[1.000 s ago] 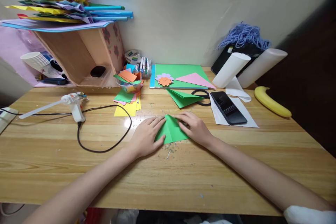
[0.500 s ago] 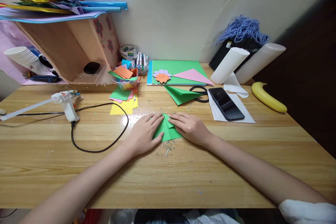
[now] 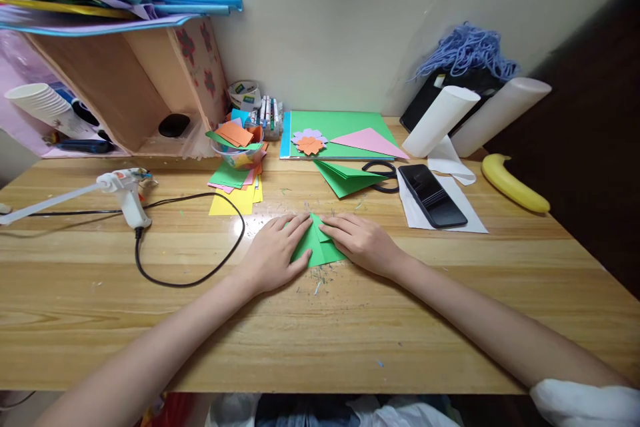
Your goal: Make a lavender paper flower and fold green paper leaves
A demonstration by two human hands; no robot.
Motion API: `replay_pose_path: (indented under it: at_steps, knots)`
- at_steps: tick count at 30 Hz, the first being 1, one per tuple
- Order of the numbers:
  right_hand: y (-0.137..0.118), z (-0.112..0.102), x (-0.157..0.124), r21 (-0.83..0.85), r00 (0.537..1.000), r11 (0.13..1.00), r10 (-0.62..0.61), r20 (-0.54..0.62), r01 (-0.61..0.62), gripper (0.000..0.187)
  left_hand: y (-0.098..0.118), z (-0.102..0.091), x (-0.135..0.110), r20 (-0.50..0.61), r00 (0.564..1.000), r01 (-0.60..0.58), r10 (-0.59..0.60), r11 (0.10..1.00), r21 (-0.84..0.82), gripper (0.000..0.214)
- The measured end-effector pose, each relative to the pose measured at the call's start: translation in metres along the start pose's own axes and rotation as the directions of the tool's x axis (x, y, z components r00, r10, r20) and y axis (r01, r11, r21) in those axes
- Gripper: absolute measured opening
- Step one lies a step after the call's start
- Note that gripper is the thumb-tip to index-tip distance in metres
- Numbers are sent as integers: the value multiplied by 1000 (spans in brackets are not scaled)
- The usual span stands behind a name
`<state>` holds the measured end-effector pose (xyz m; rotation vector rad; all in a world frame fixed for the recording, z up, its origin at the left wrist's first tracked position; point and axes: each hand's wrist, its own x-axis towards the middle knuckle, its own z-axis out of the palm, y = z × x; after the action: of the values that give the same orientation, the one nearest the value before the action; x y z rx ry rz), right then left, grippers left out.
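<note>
A small folded piece of green paper [image 3: 316, 247] lies on the wooden table [image 3: 320, 327] just in front of me. My left hand [image 3: 273, 255] lies flat on its left side, fingers stretched out and pressing the paper down. My right hand [image 3: 361, 241] presses the right side with its fingers extended over a folded flap. The two sets of fingertips nearly meet at the paper's top point. Part of the paper is hidden under both hands.
A glue gun [image 3: 123, 190] with a looping black cord [image 3: 200, 273] lies at the left. Behind are coloured paper squares [image 3: 235, 190], a bowl of scraps [image 3: 241, 150], green folded sheets [image 3: 345, 177], scissors [image 3: 381, 177], a phone [image 3: 433, 195], white rolls [image 3: 440, 121], a banana [image 3: 515, 183] and a wooden box [image 3: 135, 93].
The right hand has folded the paper's right flap inward, so the green piece looks narrower. Both hands stay pressed on it; the view shifted slightly.
</note>
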<state>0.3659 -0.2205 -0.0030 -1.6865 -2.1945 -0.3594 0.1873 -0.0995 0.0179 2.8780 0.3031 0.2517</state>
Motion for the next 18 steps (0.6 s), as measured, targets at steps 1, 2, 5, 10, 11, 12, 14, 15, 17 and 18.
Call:
replay_pose_path:
  at_steps: [1, 2, 5, 10, 11, 12, 14, 15, 17, 18]
  knots:
    - [0, 0, 0, -1, 1000, 1000, -1, 4, 1, 27, 0, 0, 0, 0, 1000, 1, -1, 1000, 0, 49]
    - [0, 0, 0, -1, 1000, 1000, -2, 9, 2, 27, 0, 0, 0, 1, 1000, 3, -3, 1000, 0, 49]
    - [0, -1, 1, 5, 1000, 1000, -4, 18, 4, 27, 0, 0, 0, 2, 1000, 5, -5, 1000, -2, 49]
    - [0, -1, 2, 26, 1000, 1000, -6, 30, 5, 27, 0, 0, 0, 4, 1000, 6, -6, 1000, 2, 48]
    - [0, -1, 2, 25, 999, 1000, -9, 31, 8, 27, 0, 0, 0, 5, 1000, 5, -5, 1000, 4, 50]
    - [1, -1, 2, 23, 999, 1000, -11, 31, 10, 27, 0, 0, 0, 5, 1000, 2, -2, 1000, 6, 52]
    - [1, -1, 2, 17, 999, 1000, -15, 33, 15, 27, 0, 0, 0, 9, 1000, -10, 9, 1000, 6, 56]
    - [0, -1, 2, 15, 999, 1000, -16, 35, 16, 27, 0, 0, 0, 13, 1000, -16, 16, 1000, 6, 58]
    - [0, -2, 2, 9, 999, 1000, -15, 40, 15, 27, -1, 1, 0, 28, 999, -24, 24, 1000, 7, 58]
    - [0, -2, 2, 7, 999, 1000, -15, 43, 14, 27, -1, 1, 0, 37, 999, -26, 25, 1000, 8, 57]
